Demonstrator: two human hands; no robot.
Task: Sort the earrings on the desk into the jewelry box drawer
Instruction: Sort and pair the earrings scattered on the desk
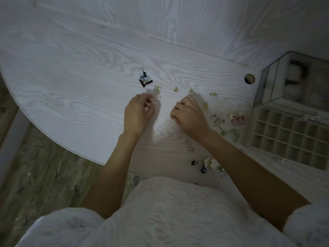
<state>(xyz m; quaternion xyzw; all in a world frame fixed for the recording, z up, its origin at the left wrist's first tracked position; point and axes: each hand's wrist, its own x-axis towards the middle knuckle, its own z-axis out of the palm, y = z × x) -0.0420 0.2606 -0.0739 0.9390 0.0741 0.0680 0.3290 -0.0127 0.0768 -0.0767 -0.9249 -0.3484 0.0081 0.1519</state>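
Small earrings (204,106) lie scattered on the counter (80,72), left of the open drawer (292,134). My left hand (137,113) seems to pinch one; my right hand's (190,115) grip is unclear. In dim light, tiny pieces could slip or mismatch.

Earrings (205,106) on desk (71,72), drawer (288,132) right.

A round cable hole (249,78) is cut into the pale wood-grain tabletop at three o'clock. Worn plank flooring (44,175) shows at eight o'clock, a white textured garment (169,211) at six.
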